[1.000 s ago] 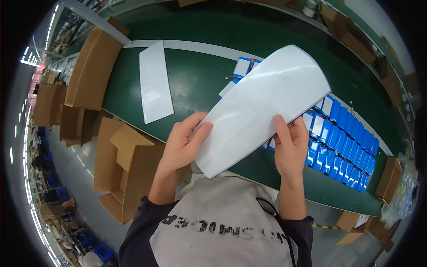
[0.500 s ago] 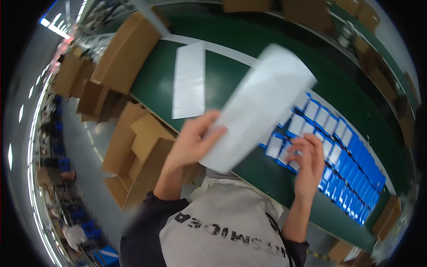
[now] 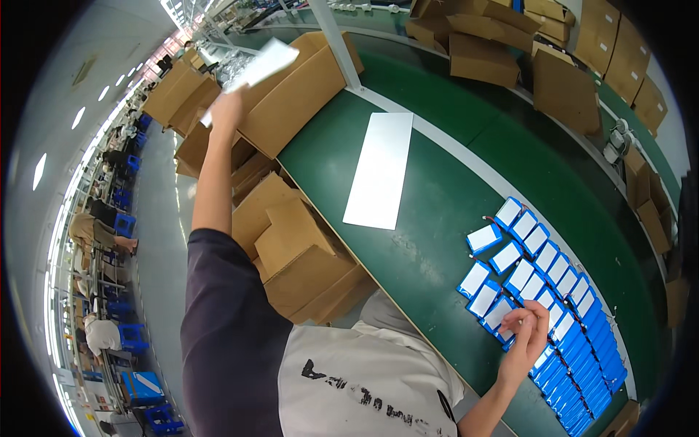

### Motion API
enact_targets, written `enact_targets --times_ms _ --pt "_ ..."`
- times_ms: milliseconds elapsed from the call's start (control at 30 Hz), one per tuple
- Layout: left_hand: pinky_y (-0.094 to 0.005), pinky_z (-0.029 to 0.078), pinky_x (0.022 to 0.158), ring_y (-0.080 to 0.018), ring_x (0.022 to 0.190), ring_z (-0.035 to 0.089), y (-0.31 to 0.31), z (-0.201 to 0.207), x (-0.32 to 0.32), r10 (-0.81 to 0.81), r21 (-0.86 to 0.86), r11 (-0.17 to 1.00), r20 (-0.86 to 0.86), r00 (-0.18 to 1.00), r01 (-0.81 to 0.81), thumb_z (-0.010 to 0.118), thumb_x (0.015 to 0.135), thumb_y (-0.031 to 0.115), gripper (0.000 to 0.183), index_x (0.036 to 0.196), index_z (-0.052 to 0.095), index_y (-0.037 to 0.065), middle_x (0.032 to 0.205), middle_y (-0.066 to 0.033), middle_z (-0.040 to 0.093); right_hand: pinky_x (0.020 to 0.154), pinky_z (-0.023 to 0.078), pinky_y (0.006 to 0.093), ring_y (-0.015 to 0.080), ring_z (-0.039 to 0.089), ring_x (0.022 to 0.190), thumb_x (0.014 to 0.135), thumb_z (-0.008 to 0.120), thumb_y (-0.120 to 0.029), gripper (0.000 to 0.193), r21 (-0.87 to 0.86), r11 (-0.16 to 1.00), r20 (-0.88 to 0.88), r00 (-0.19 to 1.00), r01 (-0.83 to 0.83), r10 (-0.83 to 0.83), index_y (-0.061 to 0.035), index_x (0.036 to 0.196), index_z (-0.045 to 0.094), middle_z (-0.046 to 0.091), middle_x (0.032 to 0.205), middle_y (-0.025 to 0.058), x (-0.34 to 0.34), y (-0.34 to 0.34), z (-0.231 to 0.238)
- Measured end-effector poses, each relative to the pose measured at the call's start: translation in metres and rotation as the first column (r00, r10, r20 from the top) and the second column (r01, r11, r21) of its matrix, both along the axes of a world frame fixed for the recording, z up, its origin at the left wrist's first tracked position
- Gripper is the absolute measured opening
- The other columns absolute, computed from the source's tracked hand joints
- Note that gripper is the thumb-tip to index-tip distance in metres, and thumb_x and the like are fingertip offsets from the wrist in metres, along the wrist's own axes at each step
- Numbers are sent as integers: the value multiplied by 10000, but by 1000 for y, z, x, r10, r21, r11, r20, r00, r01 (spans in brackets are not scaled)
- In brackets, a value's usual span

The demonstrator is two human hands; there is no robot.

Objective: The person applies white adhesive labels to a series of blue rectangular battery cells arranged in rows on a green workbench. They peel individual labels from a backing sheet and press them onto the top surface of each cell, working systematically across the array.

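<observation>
At the upper left, my left hand (image 3: pixel 227 109) is closed on a white sheet (image 3: pixel 269 64), lifted over a large open cardboard box (image 3: pixel 295 91). The far end of the sheet bends upward. My right hand (image 3: pixel 523 336) hovers at the near edge of the blue battery packs (image 3: pixel 550 273), its fingers loosely curled and apart; I see nothing in them. Rows of these packs lie on the green table, several topped with white rectangles, and short wires show between them. Another white sheet (image 3: pixel 380 171) lies flat on the table between my two hands.
An open carton (image 3: pixel 302 251) stands below the table's left edge. A pale post (image 3: pixel 331 40) rises beside the large box. More cardboard boxes (image 3: pixel 484 58) line the far side. To the left, across an aisle, people sit at workbenches with blue stools (image 3: pixel 133 337).
My left hand has carried the white sheet from over the table to the upper left, above the box. My right hand stays by the battery packs. The view has shifted left.
</observation>
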State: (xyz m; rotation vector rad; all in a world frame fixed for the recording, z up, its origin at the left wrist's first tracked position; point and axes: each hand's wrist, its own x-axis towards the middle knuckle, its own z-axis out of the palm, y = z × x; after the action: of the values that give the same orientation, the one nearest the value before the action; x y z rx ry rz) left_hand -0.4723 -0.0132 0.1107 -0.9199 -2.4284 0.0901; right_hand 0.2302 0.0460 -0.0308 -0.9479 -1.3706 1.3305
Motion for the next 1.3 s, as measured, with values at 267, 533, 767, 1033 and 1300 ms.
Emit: enact_targets --times_ms 267,533,767,1033,1300 --pt "-483 524 979 -377 1097 666 38 -43 48 -559 187 808 -58 827 559 591 1019 276 272 1093 753 71 1109 -147 735 649 475 265 126 583 719 1107 500 -165 222 32 997 34 997 65 -67 21 1169 603 656 837 83 8 -2 -8" --pt "-639 201 1244 -400 1590 200 69 -158 239 -442 -28 846 521 730 532 639 903 712 1022 1596 367 11 1685 -273 254 680 458 261 123 582 737 1077 525 -64 145 73 997 47 999 -3 -1 25 1054 637 638 816 68 -4 -9 5" --pt "-644 174 1257 -396 1595 201 -31 -119 320 -561 -75 565 695 449 822 668 934 205 763 1629 363 128 1722 -166 248 669 483 266 144 627 736 1003 603 -11 108 73 997 105 994 -10 3 36 970 694 677 810 100 -1 -37 7" --pt "-490 471 1085 -405 1344 542 -87 -99 375 -406 -2 788 750 521 616 594 948 -5 577 1510 468 27 1534 -210 504 726 513 301 182 664 794 959 660 0 90 157 949 245 942 -272 230 18 1037 703 712 902 104 -17 -39 17" --pt "-305 425 1071 -135 1221 552 -56 -99 460 -743 773 618 518 -423 -139 555 1013 -63 413 1411 442 -46 1312 -95 593 1037 479 371 230 617 1205 1054 563 -73 505 4 975 -139 965 -222 221 42 1519 402 610 1382 176 -58 -28 32"
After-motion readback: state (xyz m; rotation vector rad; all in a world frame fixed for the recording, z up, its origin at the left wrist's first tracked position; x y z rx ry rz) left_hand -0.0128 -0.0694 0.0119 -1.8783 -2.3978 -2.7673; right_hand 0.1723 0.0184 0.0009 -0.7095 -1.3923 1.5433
